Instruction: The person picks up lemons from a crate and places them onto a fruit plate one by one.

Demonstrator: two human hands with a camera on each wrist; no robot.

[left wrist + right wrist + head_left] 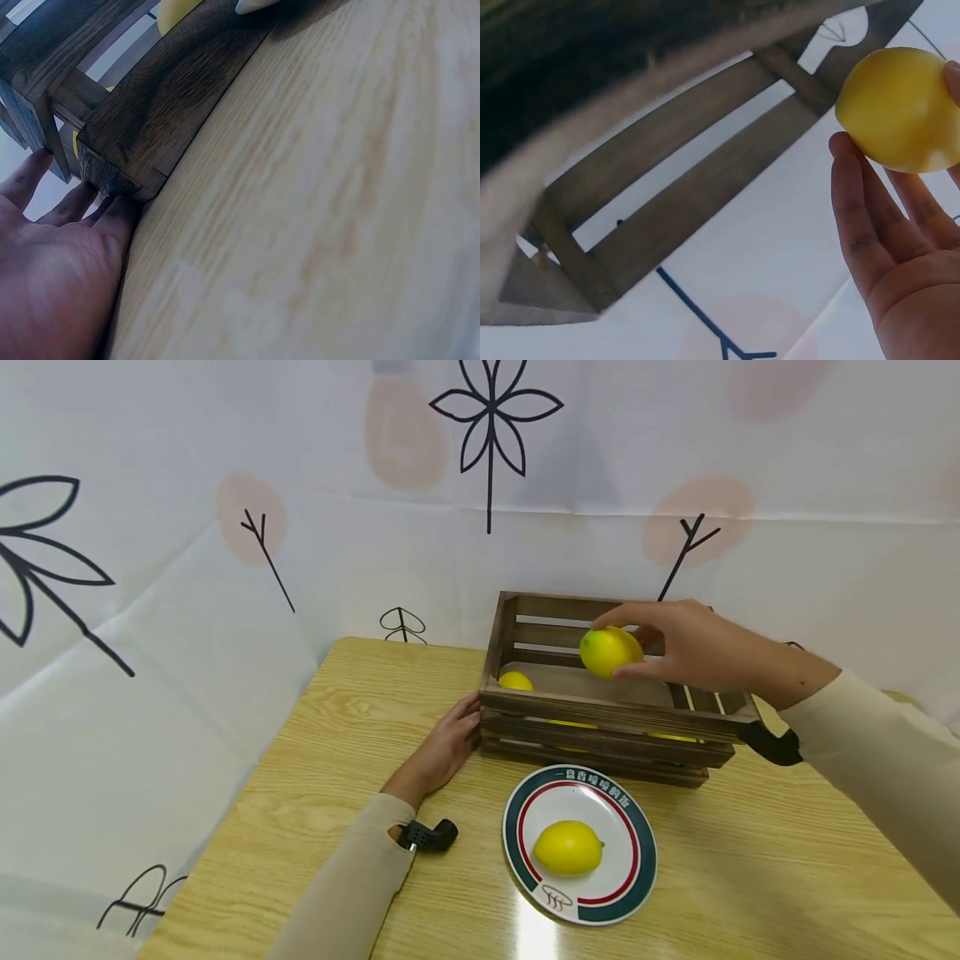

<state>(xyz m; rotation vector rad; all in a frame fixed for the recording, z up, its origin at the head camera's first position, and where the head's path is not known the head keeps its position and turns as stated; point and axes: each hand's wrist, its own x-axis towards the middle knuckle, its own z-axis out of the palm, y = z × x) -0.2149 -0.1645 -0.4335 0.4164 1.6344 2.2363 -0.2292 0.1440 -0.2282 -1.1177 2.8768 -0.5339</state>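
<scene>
My right hand (686,639) holds a yellow lemon (609,653) between thumb and fingers, up over the wooden slatted crate (615,714). In the right wrist view the lemon (900,109) sits at the fingertips, with the crate's slats beside it. My left hand (447,745) lies against the crate's left end; the left wrist view has its extended fingers (75,204) touching the slat ends near the tabletop. Inside the crate, one lemon (516,681) shows at the left, and more yellow appears through the front gaps. Another lemon (567,848) lies on a round plate (513,827).
The plate, white with a green rim and red ring, stands just in front of the crate on the wood-grain table (337,760). A white cloth (315,543) printed with plant shapes hangs behind and to the left. Black devices (435,835) are strapped to the wrists.
</scene>
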